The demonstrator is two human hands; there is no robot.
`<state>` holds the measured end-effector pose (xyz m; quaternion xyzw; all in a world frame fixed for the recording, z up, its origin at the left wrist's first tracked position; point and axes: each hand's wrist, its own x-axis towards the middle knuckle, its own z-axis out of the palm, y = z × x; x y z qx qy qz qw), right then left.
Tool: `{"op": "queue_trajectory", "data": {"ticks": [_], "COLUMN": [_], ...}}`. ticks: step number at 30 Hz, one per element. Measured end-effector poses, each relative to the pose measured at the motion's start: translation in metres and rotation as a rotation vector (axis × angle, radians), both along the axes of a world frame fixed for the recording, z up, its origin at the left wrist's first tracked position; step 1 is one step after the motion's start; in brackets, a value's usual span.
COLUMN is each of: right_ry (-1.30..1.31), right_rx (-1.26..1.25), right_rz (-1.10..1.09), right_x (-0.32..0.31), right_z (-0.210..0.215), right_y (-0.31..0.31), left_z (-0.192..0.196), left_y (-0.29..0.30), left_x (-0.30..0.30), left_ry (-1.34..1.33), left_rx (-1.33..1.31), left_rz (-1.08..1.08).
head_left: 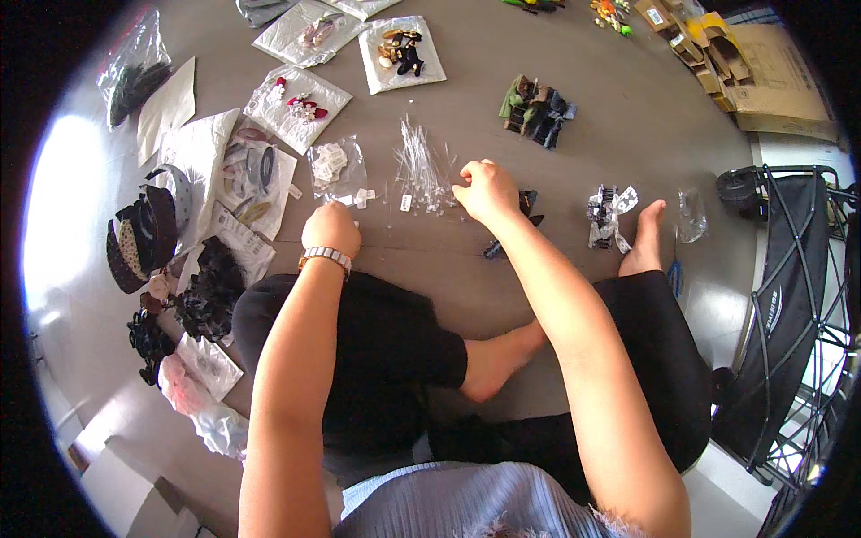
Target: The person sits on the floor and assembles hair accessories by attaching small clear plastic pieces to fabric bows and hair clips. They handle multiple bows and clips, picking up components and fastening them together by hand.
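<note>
The heap of clear plastic tag fasteners [421,170] lies on the floor [628,117] straight ahead of your crossed legs; your right hand [486,190] rests curled at its right edge, fingertips pinched among the strands, though what they grip is too fine to tell. Your left hand [331,229], closed and knuckles-up, sits left of the heap beside small white paper tags [362,195]. Pull one strand free at a time so the heap doesn't tangle. A black hair clip [516,224] lies just right of the heap.
</note>
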<state>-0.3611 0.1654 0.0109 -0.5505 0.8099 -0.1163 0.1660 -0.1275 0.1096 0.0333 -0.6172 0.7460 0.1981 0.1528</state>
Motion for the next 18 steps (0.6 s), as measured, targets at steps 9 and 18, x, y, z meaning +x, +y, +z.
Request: {"op": "queue_trajectory", "data": {"ticks": [9, 18], "right_ry": [0.026, -0.029], "right_rx": [0.105, -0.008], "right_rz": [0.017, -0.039], "right_x": [0.0, -0.001], "right_z": [0.006, 0.006], "right_y": [-0.015, -0.015], "left_z": [-0.002, -0.005], "left_y": [0.004, 0.005], "left_x": [-0.002, -0.001], "left_ry": [0.065, 0.048], "left_rx": [-0.074, -0.068], "left_rz": [-0.022, 0.027]}}
